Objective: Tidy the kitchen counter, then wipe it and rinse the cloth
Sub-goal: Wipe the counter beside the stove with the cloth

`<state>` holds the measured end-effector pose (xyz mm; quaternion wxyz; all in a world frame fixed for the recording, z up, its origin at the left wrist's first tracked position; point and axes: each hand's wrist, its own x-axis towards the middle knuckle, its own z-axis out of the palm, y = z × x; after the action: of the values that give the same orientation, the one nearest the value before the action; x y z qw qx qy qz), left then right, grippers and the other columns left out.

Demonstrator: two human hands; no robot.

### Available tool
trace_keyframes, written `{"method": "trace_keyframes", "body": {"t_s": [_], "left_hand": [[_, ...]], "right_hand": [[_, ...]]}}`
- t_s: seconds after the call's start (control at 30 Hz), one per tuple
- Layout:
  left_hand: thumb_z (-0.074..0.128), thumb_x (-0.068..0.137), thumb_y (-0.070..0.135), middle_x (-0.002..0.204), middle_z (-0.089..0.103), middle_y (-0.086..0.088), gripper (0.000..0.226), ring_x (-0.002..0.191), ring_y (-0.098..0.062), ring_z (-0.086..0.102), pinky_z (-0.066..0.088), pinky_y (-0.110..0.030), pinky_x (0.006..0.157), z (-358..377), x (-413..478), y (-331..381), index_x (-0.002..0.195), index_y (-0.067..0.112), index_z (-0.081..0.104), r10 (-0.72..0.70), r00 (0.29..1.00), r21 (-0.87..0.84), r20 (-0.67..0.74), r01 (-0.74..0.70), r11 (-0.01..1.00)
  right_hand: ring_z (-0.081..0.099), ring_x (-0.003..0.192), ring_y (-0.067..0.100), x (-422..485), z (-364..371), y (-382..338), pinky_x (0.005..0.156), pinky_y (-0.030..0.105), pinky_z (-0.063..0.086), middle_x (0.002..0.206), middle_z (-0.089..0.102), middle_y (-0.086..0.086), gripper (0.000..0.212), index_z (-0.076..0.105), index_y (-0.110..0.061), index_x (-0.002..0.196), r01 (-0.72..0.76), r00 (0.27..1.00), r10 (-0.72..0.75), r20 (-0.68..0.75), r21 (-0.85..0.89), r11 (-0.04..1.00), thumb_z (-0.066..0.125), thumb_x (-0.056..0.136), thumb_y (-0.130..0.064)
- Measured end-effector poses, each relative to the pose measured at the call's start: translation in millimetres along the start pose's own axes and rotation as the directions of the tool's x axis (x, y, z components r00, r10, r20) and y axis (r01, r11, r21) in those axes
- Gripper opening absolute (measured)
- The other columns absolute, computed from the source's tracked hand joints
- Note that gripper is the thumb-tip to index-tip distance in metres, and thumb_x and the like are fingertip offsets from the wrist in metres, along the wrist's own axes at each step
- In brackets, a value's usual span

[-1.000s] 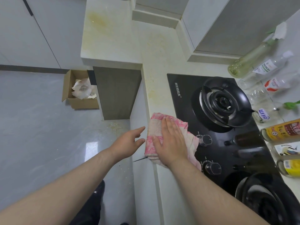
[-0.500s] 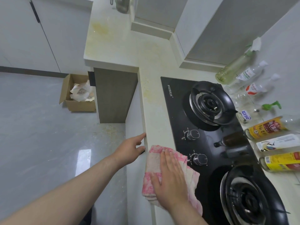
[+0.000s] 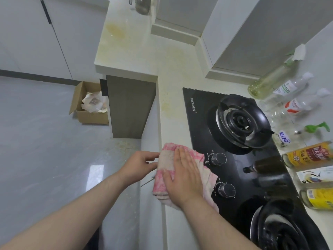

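- Pressing flat on a pink-and-white cloth, the right hand lies with straight fingers close together, palm down, gripping nothing.
- Under that hand the cloth is folded and sits on the front edge of the pale table. Its left side hangs slightly over the edge and its right side lies on the black hob.
- Left of the right hand, the left hand is off the table's front edge with loosely spread fingers. Its fingertips reach the cloth's left border, but I cannot tell whether they pinch it.
- Just right of the right hand are two round knobs, one beyond the other, with the cloth almost touching them.
- Beyond the knobs and further right sits a burner, and a second burner shows near the right forearm.
- Well right of both hands, a row of bottles lines the far side of the hob.
- Ahead of the hands the table carries yellowish stains.
- Far to the left of the left hand, an open cardboard box with crumpled wrapping stands on the grey floor.
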<state>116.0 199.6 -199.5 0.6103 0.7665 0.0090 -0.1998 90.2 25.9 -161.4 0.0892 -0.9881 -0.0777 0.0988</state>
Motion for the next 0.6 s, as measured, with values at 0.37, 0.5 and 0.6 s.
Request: {"method": "trace_keyframes", "body": {"t_s": [0.37, 0.5, 0.6], "left_hand": [[0.067, 0.089, 0.023, 0.128, 0.061, 0.018, 0.055, 0.116, -0.008, 0.058, 0.05, -0.032, 0.099, -22, 49, 12, 0.138, 0.04, 0.049, 0.001, 1.0, -0.025, -0.028, -0.002, 1.0], [0.069, 0.088, 0.02, 0.123, 0.064, 0.022, 0.051, 0.115, -0.008, 0.06, 0.05, -0.03, 0.097, -29, 65, 14, 0.133, 0.042, 0.055, 0.014, 1.0, -0.028, -0.02, -0.015, 1.0], [0.07, 0.086, 0.019, 0.127, 0.062, 0.022, 0.056, 0.116, -0.007, 0.059, 0.05, -0.033, 0.098, -35, 76, 12, 0.135, 0.042, 0.053, 0.0, 1.0, -0.015, -0.025, 0.0, 1.0]], "right_hand": [[-0.006, 0.151, 0.013, 65, -12, -5, 0.121, 0.028, -0.007, 0.165, -0.004, 0.0, 0.089, -0.001, -0.017, 0.157, 0.019, 1.0, -0.019, -0.018, 0.007, 1.0, 0.007, 0.081, -0.063], [-0.008, 0.151, 0.013, 84, -15, -6, 0.122, 0.029, -0.006, 0.165, -0.006, -0.001, 0.089, -0.003, -0.018, 0.157, 0.019, 1.0, -0.019, -0.016, -0.009, 1.0, 0.005, 0.082, -0.064], [-0.007, 0.151, 0.012, 98, -17, -6, 0.121, 0.028, -0.008, 0.165, -0.004, -0.002, 0.088, -0.001, -0.018, 0.157, 0.015, 1.0, -0.015, -0.023, -0.007, 1.0, 0.007, 0.083, -0.064]]}}
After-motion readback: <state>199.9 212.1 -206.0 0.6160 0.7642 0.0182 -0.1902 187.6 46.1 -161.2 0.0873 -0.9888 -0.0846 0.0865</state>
